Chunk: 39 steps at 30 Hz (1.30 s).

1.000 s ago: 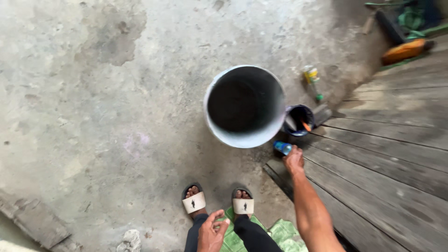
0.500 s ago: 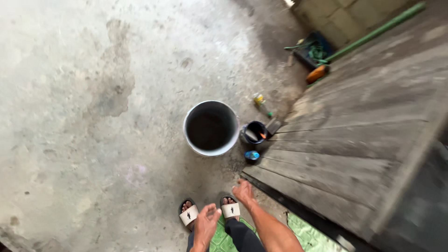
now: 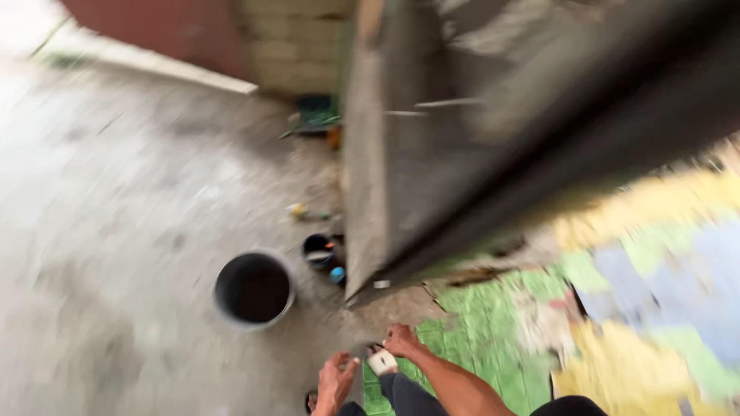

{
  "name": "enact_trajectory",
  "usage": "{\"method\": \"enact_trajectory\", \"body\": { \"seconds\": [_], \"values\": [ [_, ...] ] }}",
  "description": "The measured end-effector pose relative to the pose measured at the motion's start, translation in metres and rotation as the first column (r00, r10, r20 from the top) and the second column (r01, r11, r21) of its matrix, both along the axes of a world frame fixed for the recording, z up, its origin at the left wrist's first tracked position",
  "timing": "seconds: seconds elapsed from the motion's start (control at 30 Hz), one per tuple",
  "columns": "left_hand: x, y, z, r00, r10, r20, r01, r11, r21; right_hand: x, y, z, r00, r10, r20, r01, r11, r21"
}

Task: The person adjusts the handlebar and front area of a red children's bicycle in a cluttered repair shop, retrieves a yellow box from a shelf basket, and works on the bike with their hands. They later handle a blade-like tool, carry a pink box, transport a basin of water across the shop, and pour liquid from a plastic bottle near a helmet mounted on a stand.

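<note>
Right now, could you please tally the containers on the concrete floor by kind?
Large dark bucket: 1
Small dark pot: 1
Small blue round container: 1
Total: 3. The view is blurred, so smaller items may be missed.

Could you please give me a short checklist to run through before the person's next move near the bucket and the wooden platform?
1. Both hands free: the left hand and the right hand look empty, though the picture is blurred: ok.
2. Grey bucket upright on the concrete floor: ok.
3. Bucket contents: the inside is dark: cannot tell.
4. Small dark can and the blue lid beside it lie close to the edge of the wooden platform, where feet may pass: not ok.
5. Footing: a sandalled foot stands by the edge of the green patterned mat; how firmly: cannot tell.
</note>
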<state>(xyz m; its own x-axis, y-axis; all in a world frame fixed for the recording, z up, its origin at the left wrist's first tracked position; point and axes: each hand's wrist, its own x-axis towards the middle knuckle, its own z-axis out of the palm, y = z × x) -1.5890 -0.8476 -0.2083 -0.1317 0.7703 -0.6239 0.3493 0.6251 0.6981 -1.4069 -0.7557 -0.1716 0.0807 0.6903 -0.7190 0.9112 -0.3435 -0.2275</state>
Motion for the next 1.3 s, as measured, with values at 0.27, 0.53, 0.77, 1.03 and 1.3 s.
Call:
{"method": "enact_trajectory", "body": {
  "seconds": [0.27,0.53,0.77,1.03,1.3],
  "values": [
    [0.106,0.006,0.039,0.880,-0.469,-0.079,0.475,0.875,0.095,0.176,-0.050,0.046,0.948,-0.317,-0.012,0.317,0.948,0.031],
    [0.254,0.005,0.062,0.762,-0.642,-0.082,0.647,0.759,0.068,0.346,-0.118,0.075,0.886,-0.454,-0.092,0.462,0.879,0.120],
    [0.423,0.045,0.049,0.597,-0.799,-0.070,0.802,0.598,0.014,0.489,-0.136,0.064,0.790,-0.598,-0.137,0.612,0.753,0.241],
    [0.575,0.076,0.068,0.454,-0.891,-0.021,0.870,0.438,0.225,0.620,-0.161,0.061,0.642,-0.758,-0.116,0.751,0.589,0.299],
    [0.678,0.129,0.086,0.393,-0.919,-0.041,0.851,0.347,0.394,0.697,-0.114,0.073,0.606,-0.733,-0.308,0.789,0.507,0.346]
  ]
}}
